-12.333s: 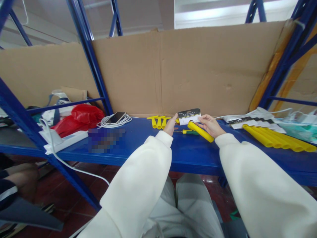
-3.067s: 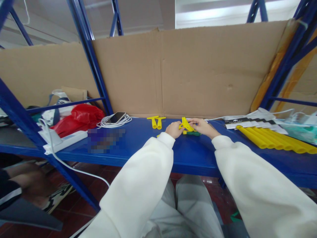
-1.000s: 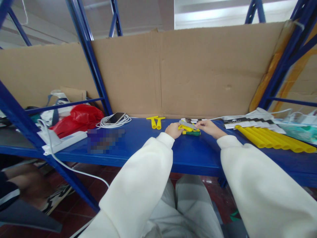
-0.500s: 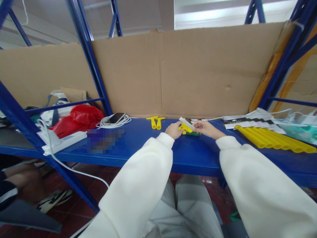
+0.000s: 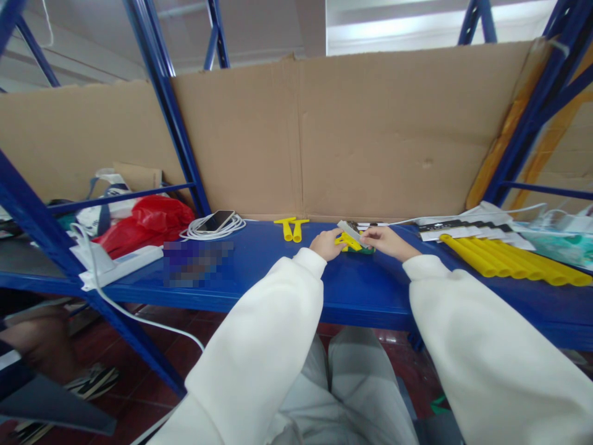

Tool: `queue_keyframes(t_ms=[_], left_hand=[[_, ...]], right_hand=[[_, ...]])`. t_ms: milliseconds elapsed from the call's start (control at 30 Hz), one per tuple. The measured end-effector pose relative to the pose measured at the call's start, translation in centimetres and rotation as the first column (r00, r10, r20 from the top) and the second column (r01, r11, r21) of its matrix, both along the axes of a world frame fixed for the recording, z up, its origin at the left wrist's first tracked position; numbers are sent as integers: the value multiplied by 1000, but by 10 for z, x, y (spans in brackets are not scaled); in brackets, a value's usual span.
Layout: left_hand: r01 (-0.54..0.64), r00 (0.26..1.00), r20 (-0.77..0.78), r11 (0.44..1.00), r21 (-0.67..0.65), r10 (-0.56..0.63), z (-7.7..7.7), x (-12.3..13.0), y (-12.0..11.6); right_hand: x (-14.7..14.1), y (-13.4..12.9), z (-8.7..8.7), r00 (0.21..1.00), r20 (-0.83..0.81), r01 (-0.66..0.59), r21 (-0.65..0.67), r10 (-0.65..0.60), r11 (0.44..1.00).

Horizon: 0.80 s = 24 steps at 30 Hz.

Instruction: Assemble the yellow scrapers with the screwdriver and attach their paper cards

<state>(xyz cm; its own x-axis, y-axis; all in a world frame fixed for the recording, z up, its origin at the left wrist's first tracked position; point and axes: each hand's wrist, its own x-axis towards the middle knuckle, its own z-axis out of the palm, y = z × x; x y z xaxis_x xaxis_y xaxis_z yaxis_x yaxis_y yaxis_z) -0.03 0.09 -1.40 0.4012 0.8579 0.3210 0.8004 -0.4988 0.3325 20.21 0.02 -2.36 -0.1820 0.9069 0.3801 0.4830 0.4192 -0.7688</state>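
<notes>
Right of centre, the left hand (image 5: 327, 245) gripped the yellow head (image 5: 348, 241); the right hand (image 5: 385, 241) pinched the pale strip (image 5: 352, 232) over it. Below, the shelf (image 5: 365, 290) stretched to its front edge.

a phone (image 5: 217, 220) lies on a coiled white cable (image 5: 193, 230) near a red bag (image 5: 151, 217) and a power strip (image 5: 132, 262).

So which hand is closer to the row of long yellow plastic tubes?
Right. The right hand holds a thin pale strip, left of the tubes. The left hand, gripping a yellow plastic piece, is farther left.
</notes>
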Motion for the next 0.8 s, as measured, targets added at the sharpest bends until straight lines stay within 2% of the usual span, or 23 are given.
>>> queue_keyframes(t_ms=[400,600,800], left_hand=[[-2,1000,7,1000,4,2,1,0,0],[-2,1000,-10,1000,9,2,2,0,-1],[-6,1000,-8,1000,9,6,2,1,-1]], right_hand=[[-2,1,-2,999,37,-17,169,11,986],[-2,-2,1,999,11,32,147,-34,989],[-4,-1,1,996,-90,15,41,-11,999]])
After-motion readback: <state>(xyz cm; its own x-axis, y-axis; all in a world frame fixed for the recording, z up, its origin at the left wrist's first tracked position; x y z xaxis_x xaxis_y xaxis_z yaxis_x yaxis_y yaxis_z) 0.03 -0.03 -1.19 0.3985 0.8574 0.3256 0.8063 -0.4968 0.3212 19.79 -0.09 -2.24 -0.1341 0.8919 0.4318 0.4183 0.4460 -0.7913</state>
